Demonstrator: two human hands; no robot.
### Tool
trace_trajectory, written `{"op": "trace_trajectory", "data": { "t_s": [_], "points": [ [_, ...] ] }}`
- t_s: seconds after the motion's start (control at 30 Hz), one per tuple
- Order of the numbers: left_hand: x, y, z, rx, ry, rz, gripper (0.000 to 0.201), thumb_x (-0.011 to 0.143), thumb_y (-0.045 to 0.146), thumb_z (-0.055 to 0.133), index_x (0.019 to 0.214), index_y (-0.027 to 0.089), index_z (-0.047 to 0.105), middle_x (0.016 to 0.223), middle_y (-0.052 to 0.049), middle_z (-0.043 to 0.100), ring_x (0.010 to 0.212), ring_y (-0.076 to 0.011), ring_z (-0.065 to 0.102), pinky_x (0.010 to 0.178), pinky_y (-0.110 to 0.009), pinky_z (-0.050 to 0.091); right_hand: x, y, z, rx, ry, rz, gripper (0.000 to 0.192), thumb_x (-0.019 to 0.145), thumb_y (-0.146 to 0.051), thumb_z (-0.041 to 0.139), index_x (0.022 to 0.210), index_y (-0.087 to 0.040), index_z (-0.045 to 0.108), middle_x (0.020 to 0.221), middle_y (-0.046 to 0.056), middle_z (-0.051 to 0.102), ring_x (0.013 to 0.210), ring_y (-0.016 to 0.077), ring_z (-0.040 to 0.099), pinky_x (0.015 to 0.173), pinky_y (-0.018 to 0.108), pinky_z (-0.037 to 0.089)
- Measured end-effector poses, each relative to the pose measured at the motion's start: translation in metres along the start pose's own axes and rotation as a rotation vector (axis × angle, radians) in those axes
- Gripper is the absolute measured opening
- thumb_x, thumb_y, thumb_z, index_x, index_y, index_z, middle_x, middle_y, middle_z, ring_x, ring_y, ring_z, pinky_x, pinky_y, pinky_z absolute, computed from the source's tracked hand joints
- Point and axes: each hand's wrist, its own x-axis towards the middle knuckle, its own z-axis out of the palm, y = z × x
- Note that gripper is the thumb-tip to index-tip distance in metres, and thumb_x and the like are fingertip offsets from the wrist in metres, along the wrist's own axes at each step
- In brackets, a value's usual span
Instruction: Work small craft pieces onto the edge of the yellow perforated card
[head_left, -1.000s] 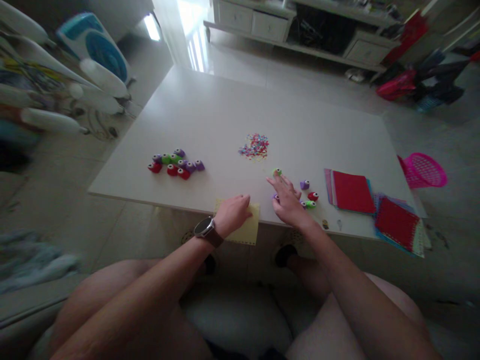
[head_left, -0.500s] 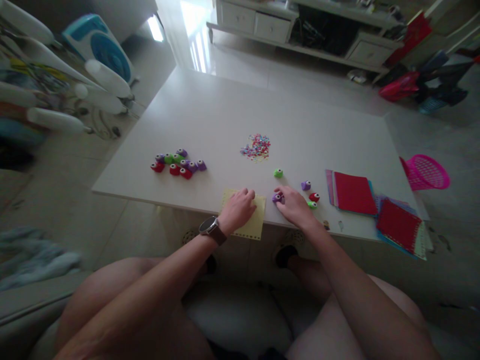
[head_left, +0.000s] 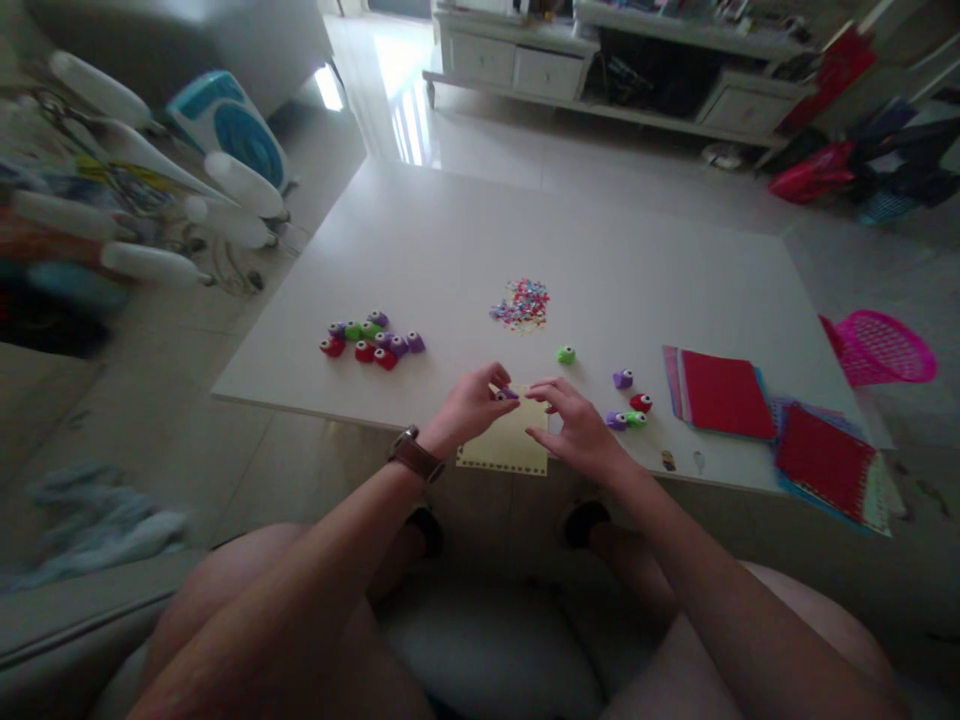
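Well off to the left of our fingers a cluster of small punches sits on the white bench. Our left hand has its fingers pinched on a small purple punch, and our right hand meets it with fingertips curled loosely apart just beside it, both over the yellow paper at the near edge. Beyond the fingers lies a confetti pile, and to their right a green punch, more loose punches and red paper stacks.

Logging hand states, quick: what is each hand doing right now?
Left hand: fingers pinched on a small purple paper punch over the yellow paper sheet.
Right hand: fingers loosely curled by the punch; grip cannot be told.
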Motion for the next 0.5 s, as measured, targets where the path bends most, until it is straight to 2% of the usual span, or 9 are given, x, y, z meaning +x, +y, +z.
{"op": "trace_trajectory", "data": {
  "t_s": [0.03,0.13,0.2,0.27,0.37,0.5],
  "points": [
    [0.000,-0.003,-0.012,0.157,0.054,-0.003,0.019,0.081,0.017,0.074,0.097,0.019,0.063,0.097,-0.006,0.072,0.077,-0.0156,0.063,0.069,-0.029,0.048,-0.001,0.000,-0.001,-0.030,-0.017,0.015,0.034,0.085,-0.012,0.070,0.116,-0.022,0.063,0.119,0.008,0.064,0.111,0.0239,0.063,0.093,0.040,0.055],
    [-0.002,-0.010,-0.045,0.642,0.087,-0.068,0.026,0.082,0.008,0.062,0.103,0.021,0.068,0.097,-0.009,0.073,0.094,-0.0244,0.065,0.078,-0.035,0.048,-0.003,0.000,-0.002,-0.108,-0.095,0.032,0.023,0.089,-0.012,0.065,0.109,-0.021,0.065,0.112,0.008,0.066,0.110,0.0244,0.063,0.101,0.044,0.051],
    [-0.005,-0.012,-0.060,0.796,0.071,-0.122,0.031,0.083,0.006,0.056,0.106,0.021,0.070,0.101,-0.011,0.073,0.100,-0.0272,0.064,0.082,-0.038,0.049,-0.006,-0.001,-0.001,-0.124,-0.153,0.009,0.025,0.091,-0.011,0.062,0.113,-0.021,0.066,0.114,0.008,0.066,0.112,0.0238,0.062,0.102,0.043,0.050],
    [-0.008,-0.010,-0.066,0.879,0.072,-0.125,0.034,0.084,0.007,0.053,0.110,0.019,0.071,0.108,-0.013,0.072,0.105,-0.0287,0.063,0.086,-0.040,0.051,-0.008,-0.004,-0.001,-0.127,-0.200,-0.004,0.026,0.092,-0.011,0.061,0.116,-0.020,0.066,0.116,0.009,0.066,0.113,0.0230,0.061,0.103,0.041,0.049],
    [-0.008,-0.002,-0.066,0.971,0.127,-0.090,0.029,0.086,0.014,0.055,0.110,0.018,0.071,0.118,-0.015,0.068,0.114,-0.0312,0.059,0.089,-0.041,0.052,-0.010,-0.010,-0.001,-0.161,-0.267,0.020,0.024,0.094,-0.012,0.061,0.116,-0.019,0.067,0.117,0.009,0.066,0.112,0.0226,0.062,0.101,0.039,0.049],
    [-0.006,0.001,-0.060,0.901,0.076,-0.153,0.018,0.090,0.029,0.058,0.099,0.020,0.070,0.106,-0.011,0.070,0.100,-0.0268,0.064,0.085,-0.038,0.053,-0.012,-0.014,-0.003,-0.266,-0.364,0.041,0.020,0.094,-0.012,0.062,0.112,-0.017,0.069,0.114,0.010,0.067,0.105,0.0223,0.063,0.093,0.036,0.049]
  ]
}}
